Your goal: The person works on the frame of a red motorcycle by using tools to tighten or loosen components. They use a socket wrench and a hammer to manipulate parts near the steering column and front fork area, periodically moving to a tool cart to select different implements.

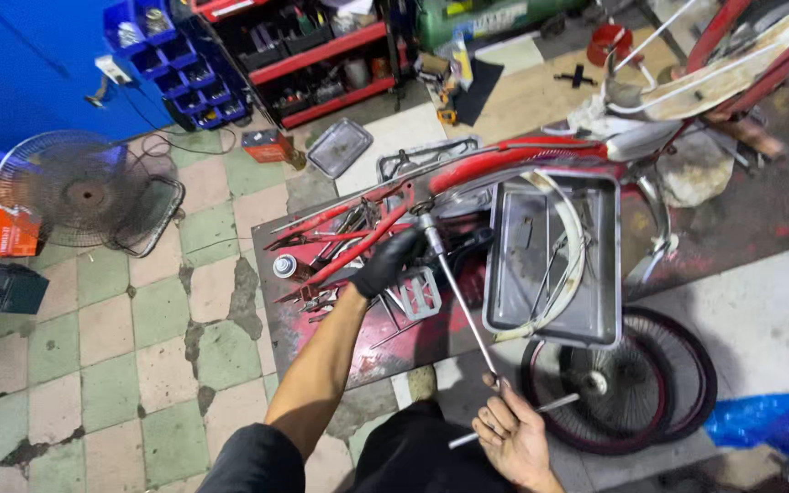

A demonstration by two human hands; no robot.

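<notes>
Left fingers: I see them in a black glove, curled shut around the top of the long T-handle wrench (460, 301), just right of the frame's centre; the left hand (387, 262) grips where the socket end meets the red bicycle frame (468, 173).
Right fingers: bare and loosely bent around the lower end of the wrench, near its cross bar; my right hand (510, 436) sits at the bottom of the picture, right of centre, palm partly up, holding lightly.
Wrench: a slim steel shaft running diagonally from centre down to the bottom, its head against the red frame.
Bicycle frame: red tubes lying across the middle of the picture, stretching to the upper right, over a dark red-stained mat (367, 338).
Pedal: a grey metal pedal (417, 294) lies on the mat just below my gloved hand.
Tray: a steel tray (595, 319) right of centre, with a pale curved mudguard (568, 246) resting in it.
Wheels: two spoked wheels (632, 383) flat on the floor, lower right, partly under the tray.
Surroundings: a floor fan (84, 192) at left, blue bins (175, 64) and a red shelf (321, 55) along the top, a blue bag (760, 420) at far lower right.
</notes>
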